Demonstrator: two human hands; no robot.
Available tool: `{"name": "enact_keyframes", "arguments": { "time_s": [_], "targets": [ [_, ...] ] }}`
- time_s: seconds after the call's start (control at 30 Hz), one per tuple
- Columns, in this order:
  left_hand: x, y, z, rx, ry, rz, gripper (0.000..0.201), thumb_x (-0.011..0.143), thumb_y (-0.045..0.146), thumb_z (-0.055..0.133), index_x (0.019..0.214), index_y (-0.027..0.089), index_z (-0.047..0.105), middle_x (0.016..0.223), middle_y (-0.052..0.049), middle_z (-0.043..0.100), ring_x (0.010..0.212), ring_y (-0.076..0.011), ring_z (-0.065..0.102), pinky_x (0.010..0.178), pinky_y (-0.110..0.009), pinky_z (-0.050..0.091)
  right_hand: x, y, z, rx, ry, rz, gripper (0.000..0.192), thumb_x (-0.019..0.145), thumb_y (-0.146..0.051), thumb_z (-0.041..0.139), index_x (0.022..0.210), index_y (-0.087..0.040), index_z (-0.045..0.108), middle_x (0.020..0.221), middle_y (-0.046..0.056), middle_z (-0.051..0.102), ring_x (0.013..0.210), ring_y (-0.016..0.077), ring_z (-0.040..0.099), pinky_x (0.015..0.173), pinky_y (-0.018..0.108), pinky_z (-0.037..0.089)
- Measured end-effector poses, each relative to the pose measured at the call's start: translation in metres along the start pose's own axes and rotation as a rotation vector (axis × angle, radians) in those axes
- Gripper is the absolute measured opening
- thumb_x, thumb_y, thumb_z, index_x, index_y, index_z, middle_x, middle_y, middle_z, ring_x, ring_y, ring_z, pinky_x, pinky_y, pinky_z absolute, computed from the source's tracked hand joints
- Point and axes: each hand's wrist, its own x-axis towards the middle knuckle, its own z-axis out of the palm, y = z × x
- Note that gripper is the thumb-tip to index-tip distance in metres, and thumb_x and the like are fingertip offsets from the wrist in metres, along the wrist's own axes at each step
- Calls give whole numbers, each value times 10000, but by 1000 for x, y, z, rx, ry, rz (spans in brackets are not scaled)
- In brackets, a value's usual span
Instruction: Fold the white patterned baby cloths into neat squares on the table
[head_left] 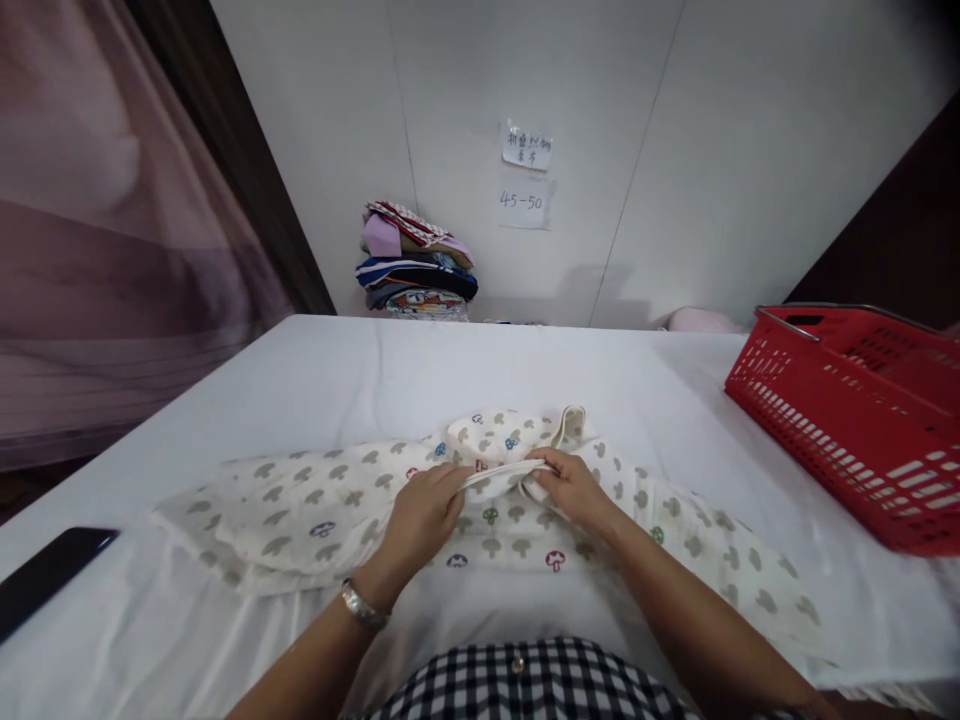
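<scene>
A cream garment (300, 500) printed with grey and coloured mushrooms lies spread across the white table (375, 370) in front of me. My left hand (421, 510), with a watch on its wrist, pinches the garment's cream edge band near the middle. My right hand (571, 487) grips the same band a little to the right. The band is stretched between both hands. One sleeve reaches left, the other reaches right toward the table's near edge.
A red plastic basket (855, 420) stands at the right of the table. A black phone (45, 575) lies at the left near edge. A stack of folded clothes (416, 265) sits behind the table against the white wall, below two paper notes (525, 175).
</scene>
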Motion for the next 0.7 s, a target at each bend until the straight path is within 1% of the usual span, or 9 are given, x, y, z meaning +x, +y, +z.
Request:
{"name": "enact_keyframes", "arguments": {
  "time_s": [0.07, 0.13, 0.2, 0.27, 0.4, 0.5, 0.6, 0.63, 0.7],
  "targets": [
    [-8, -6, -3, 42, 66, -28, 287, 830, 147, 442, 1067, 208, 592, 968, -53, 669, 882, -193, 618, 763, -327, 482, 3, 0, -2, 6, 27, -12, 221, 767, -234, 495, 916, -209, 655, 731, -20, 605, 632, 123, 495, 605, 231, 380],
    [-16, -13, -7, 77, 109, -62, 307, 803, 124, 449, 1059, 202, 599, 989, -56, 673, 921, -199, 616, 799, -339, 476, 5, -1, -6, -3, 42, -8, 233, 761, -237, 494, 924, -214, 660, 713, -23, 601, 621, 126, 492, 593, 233, 378],
    [-23, -19, -13, 106, 139, -114, 339, 766, 98, 459, 1054, 201, 605, 1006, -54, 677, 948, -204, 613, 816, -342, 472, 8, -2, -10, -24, 55, 3, 246, 757, -254, 497, 932, -212, 664, 673, -26, 587, 585, 126, 475, 563, 234, 367],
    [-26, -27, -20, 140, 172, -184, 355, 732, 85, 467, 1035, 198, 613, 1004, -54, 684, 955, -213, 613, 829, -349, 467, 12, -4, -15, -39, 82, -2, 254, 753, -277, 507, 937, -208, 668, 673, -23, 592, 574, 127, 471, 548, 236, 363],
    [-25, -44, -43, 253, 239, -315, 363, 672, 77, 477, 986, 169, 634, 987, -78, 689, 957, -245, 610, 857, -380, 448, 25, -6, -27, -30, 145, -34, 261, 742, -312, 536, 933, -201, 675, 749, -3, 632, 638, 144, 516, 578, 244, 391],
    [-24, -61, -64, 327, 284, -426, 371, 649, 79, 466, 967, 152, 641, 975, -95, 685, 948, -259, 607, 853, -386, 439, 35, -2, -40, 30, 217, 24, 300, 715, -355, 572, 939, -184, 673, 738, 8, 642, 612, 144, 517, 548, 243, 393],
    [-29, -77, -80, 321, 272, -559, 335, 649, 103, 455, 913, 161, 654, 916, -85, 689, 907, -254, 614, 812, -361, 445, 42, 12, -53, 129, 276, 137, 350, 676, -394, 604, 935, -169, 674, 685, 11, 641, 558, 138, 514, 512, 241, 391],
    [-31, -82, -83, 290, 254, -611, 324, 652, 116, 453, 896, 170, 658, 892, -74, 691, 887, -248, 618, 787, -347, 450, 43, 18, -56, 146, 281, 164, 358, 659, -398, 616, 925, -167, 677, 676, 11, 642, 553, 139, 518, 509, 241, 393],
    [-35, -90, -85, 159, 176, -724, 321, 654, 143, 447, 887, 190, 663, 831, -44, 693, 828, -229, 628, 719, -313, 461, 43, 32, -59, 143, 269, 196, 362, 625, -398, 634, 898, -166, 686, 655, 4, 640, 546, 140, 520, 503, 241, 387]
  ]
}}
